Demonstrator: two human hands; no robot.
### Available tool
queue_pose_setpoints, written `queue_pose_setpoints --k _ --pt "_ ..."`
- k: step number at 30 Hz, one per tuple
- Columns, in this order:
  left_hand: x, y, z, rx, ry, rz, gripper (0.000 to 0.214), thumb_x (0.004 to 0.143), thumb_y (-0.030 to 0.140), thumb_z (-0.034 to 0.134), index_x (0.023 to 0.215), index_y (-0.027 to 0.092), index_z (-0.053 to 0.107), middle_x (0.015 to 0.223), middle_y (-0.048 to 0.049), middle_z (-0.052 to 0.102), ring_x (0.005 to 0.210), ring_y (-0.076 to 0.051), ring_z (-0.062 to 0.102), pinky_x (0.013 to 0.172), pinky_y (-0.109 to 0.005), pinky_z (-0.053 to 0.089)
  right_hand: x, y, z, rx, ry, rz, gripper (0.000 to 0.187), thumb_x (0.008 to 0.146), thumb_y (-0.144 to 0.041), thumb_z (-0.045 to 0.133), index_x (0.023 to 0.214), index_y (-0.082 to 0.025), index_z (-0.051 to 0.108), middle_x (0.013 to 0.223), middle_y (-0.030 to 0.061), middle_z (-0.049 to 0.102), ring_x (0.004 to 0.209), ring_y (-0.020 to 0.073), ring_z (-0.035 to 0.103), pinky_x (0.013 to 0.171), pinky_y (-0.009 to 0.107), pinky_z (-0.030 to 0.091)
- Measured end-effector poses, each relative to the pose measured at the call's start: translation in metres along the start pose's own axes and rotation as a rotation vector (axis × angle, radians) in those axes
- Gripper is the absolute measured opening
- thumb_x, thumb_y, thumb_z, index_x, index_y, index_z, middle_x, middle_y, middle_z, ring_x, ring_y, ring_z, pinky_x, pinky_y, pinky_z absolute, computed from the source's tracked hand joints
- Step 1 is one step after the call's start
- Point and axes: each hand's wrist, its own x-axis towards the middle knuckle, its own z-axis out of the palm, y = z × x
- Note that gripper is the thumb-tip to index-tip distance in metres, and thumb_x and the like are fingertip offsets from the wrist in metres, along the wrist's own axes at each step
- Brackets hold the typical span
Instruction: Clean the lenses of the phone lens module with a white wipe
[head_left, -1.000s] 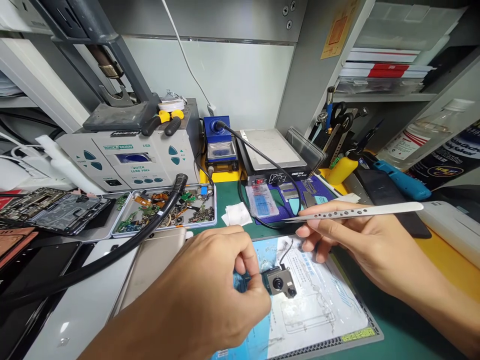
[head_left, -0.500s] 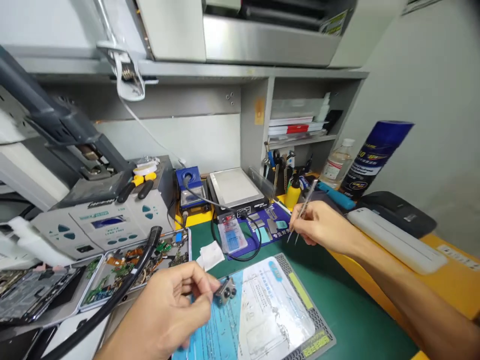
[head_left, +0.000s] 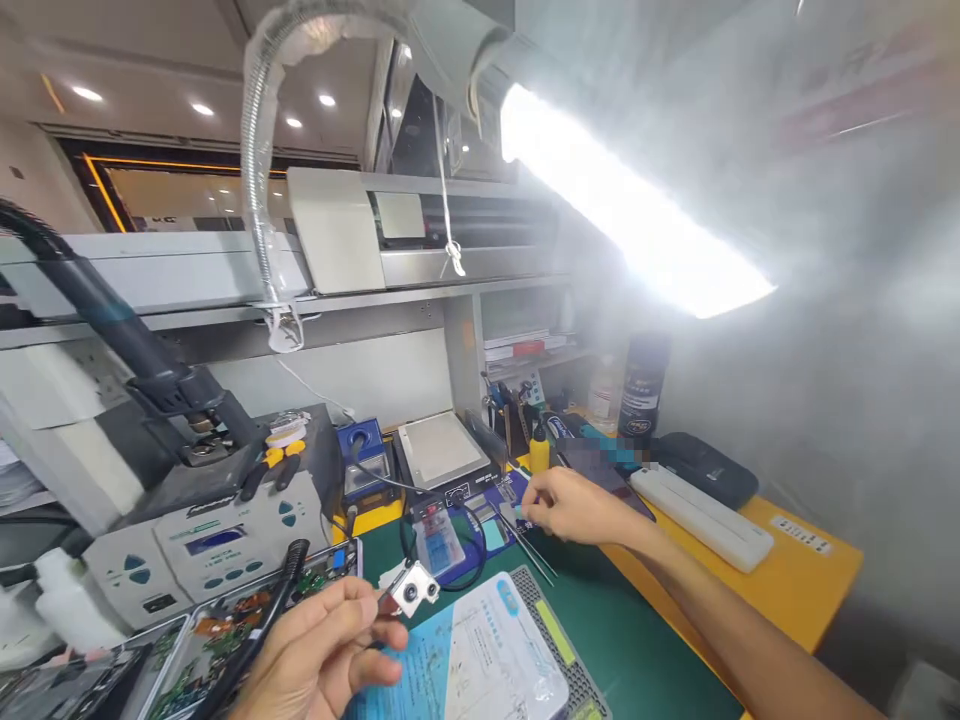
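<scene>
1 cam w/ 2 lenses, held above bench near pad's far L corner, pinched at one end in L hand fingers. Prob. light & stiff, lenses fragile, casing poss. slippery: best gripped by edges, off glass. R hand, well apart, is by 1 pr tweezers lying on bench; fingers curled, can't tell if on anything. 1 yellow btl just behind.
</scene>
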Motion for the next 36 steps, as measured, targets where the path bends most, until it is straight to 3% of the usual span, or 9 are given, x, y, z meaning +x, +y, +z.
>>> queue_pose_setpoints --k 2,5,8,10,13,17,23,29,36 --pt "-0.006 -0.001 0.012 -0.041 0.001 0.048 0.021 0.062 0.019 0.084 0.069 0.011 0.066 0.066 -0.004 0.067 0.063 -0.017 0.066 0.053 -0.025 0.06 -0.006 -0.015 0.013 0.13 -0.035 -0.12 0.028 0.097 -0.034 0.057 0.117 -0.016 0.06 0.11 0.0066 0.066 0.087 0.0198 0.067 0.074 0.037 0.058" --pt "-0.01 -0.005 0.024 -0.104 0.006 0.099 0.021 0.061 0.02 0.084 0.066 0.011 0.066 0.066 -0.0051 0.068 0.062 -0.017 0.066 0.053 -0.025 0.061 -0.011 -0.039 0.042 0.305 -0.218 -0.244 0.027 0.098 -0.034 0.057 0.117 -0.015 0.06 0.097 0.0042 0.068 0.073 0.0154 0.067 0.062 0.03 0.057" --pt "-0.01 -0.009 0.027 -0.164 0.019 0.146 0.022 0.06 0.02 0.083 0.062 0.011 0.064 0.063 -0.0069 0.069 0.059 -0.016 0.066 0.052 -0.025 0.061 -0.011 -0.057 0.064 0.419 -0.366 -0.305 0.019 0.095 -0.029 0.061 0.106 -0.013 0.064 0.091 0.0028 0.069 0.066 0.0125 0.066 0.052 0.023 0.053" --pt "-0.009 -0.01 0.025 -0.204 0.026 0.181 0.021 0.061 0.02 0.082 0.064 0.011 0.064 0.063 -0.0063 0.07 0.061 -0.016 0.066 0.053 -0.024 0.061 -0.01 -0.064 0.071 0.488 -0.383 -0.335 0.016 0.095 -0.027 0.061 0.1 -0.013 0.066 0.091 0.0032 0.069 0.065 0.0116 0.065 0.049 0.02 0.05" --pt "-0.008 -0.012 0.021 -0.256 0.055 0.213 0.018 0.062 0.016 0.081 0.067 0.012 0.064 0.065 -0.0047 0.071 0.063 -0.016 0.068 0.054 -0.024 0.061 -0.01 -0.068 0.076 0.587 -0.313 -0.375 0.02 0.088 -0.025 0.068 0.105 -0.013 0.065 0.092 0.0039 0.07 0.065 0.0121 0.066 0.047 0.02 0.049" --pt "-0.008 -0.015 0.019 -0.295 0.089 0.22 0.016 0.064 0.012 0.079 0.067 0.013 0.063 0.071 -0.0044 0.072 0.064 -0.016 0.07 0.054 -0.025 0.062 -0.016 -0.071 0.09 0.644 -0.099 -0.443 0.042 0.072 -0.026 0.081 0.108 -0.014 0.064 0.082 0.0005 0.069 0.061 0.012 0.064 0.047 0.02 0.047" --pt "-0.011 -0.018 0.02 -0.284 0.039 0.238 0.024 0.059 0.021 0.085 0.064 0.014 0.062 0.071 -0.0043 0.071 0.067 -0.017 0.068 0.051 -0.025 0.06 -0.022 -0.074 0.107 0.553 0.134 -0.481 0.031 0.078 -0.036 0.077 0.097 -0.013 0.07 0.066 -0.001 0.065 0.054 0.0101 0.055 0.049 0.022 0.046" --pt "-0.017 -0.013 0.02 -0.225 -0.085 0.203 0.02 0.065 0.029 0.078 0.071 0.013 0.068 0.068 -0.0048 0.067 0.065 -0.018 0.063 0.048 -0.028 0.058 -0.025 -0.069 0.104 0.475 0.137 -0.492 0.028 0.082 -0.038 0.072 0.095 -0.014 0.071 0.069 0.0024 0.068 0.059 0.013 0.058 0.054 0.025 0.048" --pt "-0.01 -0.01 0.008 0.041 -0.166 0.194 0.03 0.075 0.037 0.075 0.081 0.008 0.072 0.074 -0.0055 0.065 0.066 -0.016 0.06 0.05 -0.025 0.054 -0.024 -0.063 0.105 0.381 0.123 -0.523 0.022 0.083 -0.035 0.071 0.095 -0.016 0.072 0.07 0.001 0.068 0.059 0.013 0.058 0.055 0.025 0.049"
